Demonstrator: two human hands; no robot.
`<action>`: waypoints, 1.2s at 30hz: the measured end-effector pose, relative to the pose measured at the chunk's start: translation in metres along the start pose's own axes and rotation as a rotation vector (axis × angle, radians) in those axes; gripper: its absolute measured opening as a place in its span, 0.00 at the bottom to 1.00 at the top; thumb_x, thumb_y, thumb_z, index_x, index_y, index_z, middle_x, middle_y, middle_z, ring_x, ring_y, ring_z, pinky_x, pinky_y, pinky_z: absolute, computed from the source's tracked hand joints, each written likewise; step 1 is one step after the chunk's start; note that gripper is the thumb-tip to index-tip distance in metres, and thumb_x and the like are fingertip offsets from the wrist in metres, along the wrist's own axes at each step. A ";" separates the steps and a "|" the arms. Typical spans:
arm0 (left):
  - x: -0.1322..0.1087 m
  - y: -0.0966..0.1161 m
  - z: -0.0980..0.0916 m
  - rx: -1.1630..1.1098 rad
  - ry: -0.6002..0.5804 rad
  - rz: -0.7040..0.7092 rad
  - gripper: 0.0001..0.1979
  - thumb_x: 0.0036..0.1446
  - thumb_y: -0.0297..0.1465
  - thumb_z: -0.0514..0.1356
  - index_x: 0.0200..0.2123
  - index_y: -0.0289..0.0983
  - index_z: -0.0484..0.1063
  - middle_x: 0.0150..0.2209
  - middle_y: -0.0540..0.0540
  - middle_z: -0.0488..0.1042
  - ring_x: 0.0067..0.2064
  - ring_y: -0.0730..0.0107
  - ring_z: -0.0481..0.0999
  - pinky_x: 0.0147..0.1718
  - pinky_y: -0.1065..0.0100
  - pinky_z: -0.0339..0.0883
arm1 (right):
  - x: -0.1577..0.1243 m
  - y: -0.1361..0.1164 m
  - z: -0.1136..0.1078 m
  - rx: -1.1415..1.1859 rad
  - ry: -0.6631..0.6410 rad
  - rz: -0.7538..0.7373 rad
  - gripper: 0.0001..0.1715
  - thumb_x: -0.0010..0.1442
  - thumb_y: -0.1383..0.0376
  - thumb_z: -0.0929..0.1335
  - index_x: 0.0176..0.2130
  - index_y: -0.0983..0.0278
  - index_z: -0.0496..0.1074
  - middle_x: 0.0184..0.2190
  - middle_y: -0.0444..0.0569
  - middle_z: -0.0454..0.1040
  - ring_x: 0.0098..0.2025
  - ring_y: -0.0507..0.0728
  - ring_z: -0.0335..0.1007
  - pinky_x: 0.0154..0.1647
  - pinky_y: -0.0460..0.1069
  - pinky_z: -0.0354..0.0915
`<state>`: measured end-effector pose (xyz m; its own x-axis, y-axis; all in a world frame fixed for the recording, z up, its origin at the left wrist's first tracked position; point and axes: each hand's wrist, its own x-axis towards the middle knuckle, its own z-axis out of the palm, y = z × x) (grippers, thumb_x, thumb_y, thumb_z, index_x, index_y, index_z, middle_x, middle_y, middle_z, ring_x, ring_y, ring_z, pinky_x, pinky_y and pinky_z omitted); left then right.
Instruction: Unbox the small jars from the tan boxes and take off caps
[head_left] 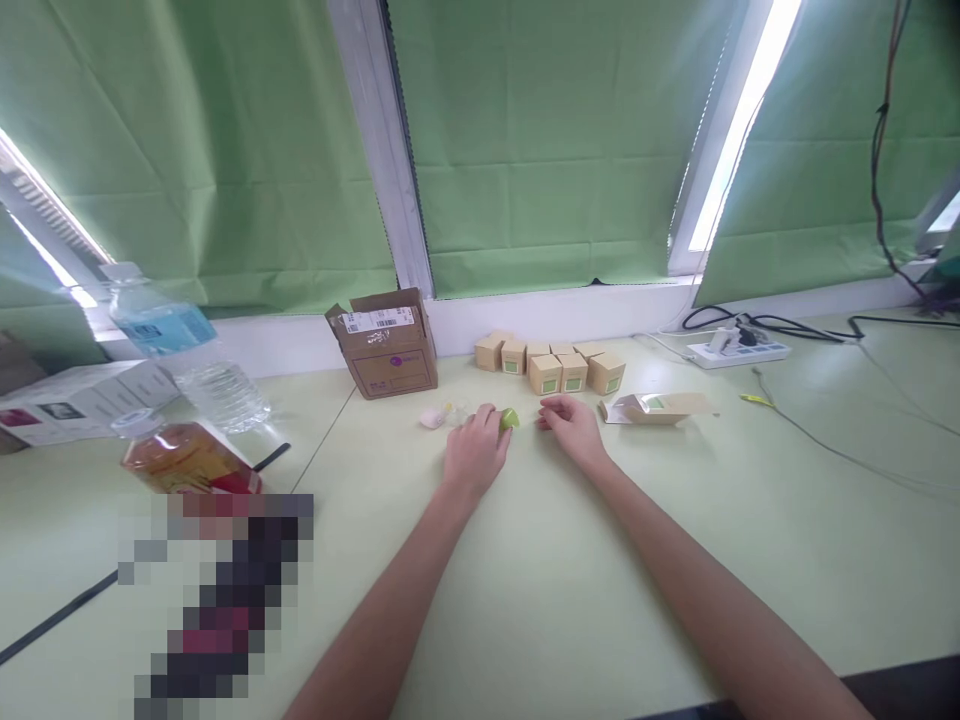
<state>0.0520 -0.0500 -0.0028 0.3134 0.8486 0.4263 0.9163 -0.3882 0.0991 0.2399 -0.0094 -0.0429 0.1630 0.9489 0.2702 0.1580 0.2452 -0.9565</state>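
My left hand (pixel 476 452) is closed around a small rounded lime-green object (pixel 509 418) above the table. Its exact kind is too small to make out. Just left of that hand lie a small pale pink piece (pixel 433 417) and a clear, crumpled-looking bit (pixel 459 413), partly behind my fingers. To the right, my right hand (pixel 576 428) hovers near the green object with its fingers curled together; whatever they may hold is hidden. Beside it an opened small cardboard box (pixel 660 407) lies flat with its flaps out.
Several small closed kraft boxes (pixel 545 374) stand in a cluster behind my hands. A larger brown carton (pixel 392 360) is to their left. Farther left are a water bottle (pixel 225 390), a brown drink bottle (pixel 187 455) and a white box (pixel 90 400). A power strip (pixel 739 352) with cables sits back right.
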 end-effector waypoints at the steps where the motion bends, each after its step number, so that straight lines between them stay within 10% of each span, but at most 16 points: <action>1: 0.000 0.002 0.000 0.037 -0.013 0.008 0.10 0.68 0.31 0.56 0.50 0.39 0.71 0.55 0.42 0.75 0.50 0.57 0.78 0.38 0.62 0.68 | 0.001 0.001 -0.002 0.004 0.022 0.010 0.11 0.57 0.63 0.67 0.40 0.64 0.74 0.33 0.51 0.80 0.30 0.57 0.79 0.38 0.55 0.77; 13: -0.002 0.035 0.013 0.006 -0.051 0.278 0.20 0.68 0.35 0.54 0.60 0.38 0.64 0.61 0.36 0.70 0.62 0.51 0.68 0.60 0.47 0.58 | -0.002 -0.008 -0.001 -0.063 0.074 -0.086 0.13 0.57 0.64 0.65 0.39 0.64 0.77 0.35 0.51 0.80 0.37 0.58 0.77 0.42 0.54 0.74; 19: 0.013 0.008 0.020 -0.056 -0.114 0.149 0.19 0.64 0.21 0.50 0.55 0.39 0.69 0.53 0.43 0.78 0.55 0.61 0.76 0.58 0.58 0.65 | -0.003 -0.008 -0.003 -0.104 0.091 -0.112 0.14 0.60 0.63 0.63 0.40 0.63 0.76 0.37 0.52 0.80 0.37 0.59 0.77 0.42 0.55 0.74; 31: 0.008 -0.040 0.010 0.149 -0.065 -0.080 0.33 0.50 0.14 0.50 0.59 0.35 0.69 0.69 0.32 0.62 0.72 0.48 0.57 0.67 0.28 0.39 | -0.008 -0.013 -0.001 -0.253 0.028 -0.229 0.13 0.59 0.66 0.63 0.38 0.63 0.76 0.38 0.53 0.80 0.37 0.59 0.76 0.42 0.55 0.72; 36: 0.012 -0.013 0.018 0.096 -0.011 0.209 0.27 0.57 0.21 0.53 0.60 0.36 0.68 0.68 0.34 0.64 0.71 0.53 0.58 0.71 0.37 0.32 | -0.006 -0.010 0.000 -0.273 0.027 -0.249 0.14 0.60 0.66 0.62 0.39 0.63 0.76 0.39 0.53 0.80 0.38 0.59 0.76 0.43 0.56 0.73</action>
<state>0.0482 -0.0283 -0.0149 0.5013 0.7573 0.4186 0.8503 -0.5206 -0.0764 0.2372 -0.0172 -0.0354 0.1116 0.8605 0.4971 0.4492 0.4025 -0.7976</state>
